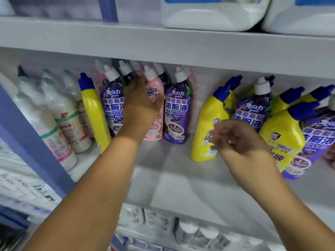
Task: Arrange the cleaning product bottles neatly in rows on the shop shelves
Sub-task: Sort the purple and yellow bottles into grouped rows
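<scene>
- The middle shelf point(181, 182) holds the cleaning bottles in two clusters with a bare stretch of board between and in front of them — the job looks partly done, in my judgement.
- On the left, white bottles point(59, 113) stand in files running to the back; beside them a yellow bottle with a blue cap point(94, 109) stands at the front, then a purple bottle point(113, 104), a pink bottle point(154, 109) and a second purple bottle point(176, 109) form a fairly even front row, with more caps showing behind them.
- The left hand point(139, 104) reaches in among this row, its back to the camera, covering part of the pink bottle and the first purple one; its fingers lie between the bottle necks, and I cannot tell whether they grip one or only touch.
- On the right the order breaks down; a yellow bottle point(208, 127) leans, a purple bottle point(253, 109) sits among yellow ones, and the far-right bottles point(290, 134) lie tilted against each other in mixed colours.
- The right hand point(239, 140) hovers in front of that leaning yellow bottle, blurred, fingers loosely curled and spread, holding nothing that I can see.
- What is left, as I judge it: standing the right-hand bottles upright, sorting yellow from purple, and closing the gap; the upper shelf point(163, 42) with its big white jugs point(213, 13) appears untouched.
</scene>
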`<state>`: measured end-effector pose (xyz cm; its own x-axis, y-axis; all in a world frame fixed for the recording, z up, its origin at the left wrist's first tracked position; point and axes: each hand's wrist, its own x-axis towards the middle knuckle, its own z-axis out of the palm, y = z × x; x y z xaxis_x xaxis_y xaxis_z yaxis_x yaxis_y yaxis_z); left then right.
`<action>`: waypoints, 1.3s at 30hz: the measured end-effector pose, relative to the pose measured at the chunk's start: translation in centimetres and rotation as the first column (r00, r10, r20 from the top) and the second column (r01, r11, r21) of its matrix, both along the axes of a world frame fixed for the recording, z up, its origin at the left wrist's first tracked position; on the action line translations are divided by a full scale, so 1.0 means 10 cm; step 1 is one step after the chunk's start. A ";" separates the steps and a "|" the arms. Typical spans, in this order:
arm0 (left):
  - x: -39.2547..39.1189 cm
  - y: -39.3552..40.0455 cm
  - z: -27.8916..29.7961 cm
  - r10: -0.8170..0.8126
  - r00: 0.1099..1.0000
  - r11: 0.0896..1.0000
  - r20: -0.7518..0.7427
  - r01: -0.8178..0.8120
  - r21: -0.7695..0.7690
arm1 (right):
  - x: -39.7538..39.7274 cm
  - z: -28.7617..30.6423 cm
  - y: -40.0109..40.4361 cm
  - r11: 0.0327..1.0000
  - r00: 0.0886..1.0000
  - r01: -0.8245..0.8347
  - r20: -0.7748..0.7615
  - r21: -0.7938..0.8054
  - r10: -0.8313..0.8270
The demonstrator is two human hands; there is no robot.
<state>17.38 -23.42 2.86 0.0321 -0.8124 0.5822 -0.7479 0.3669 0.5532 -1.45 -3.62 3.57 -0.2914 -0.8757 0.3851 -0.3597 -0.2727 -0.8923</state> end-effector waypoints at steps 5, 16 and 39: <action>0.05 0.00 0.04 -0.047 0.996 0.997 0.072 0.043 0.058 | 0.29 0.44 -0.70 0.999 0.944 0.005 -0.329 0.045 0.011; 0.54 1.16 -0.07 -0.173 0.925 0.962 -0.339 0.232 0.141 | 0.37 0.89 -1.46 0.950 0.644 0.177 -0.760 0.256 0.085; 0.43 1.13 -0.30 -0.082 0.805 0.983 -0.588 0.161 0.083 | -0.60 0.72 -0.18 0.940 0.774 0.310 -0.611 0.139 -0.165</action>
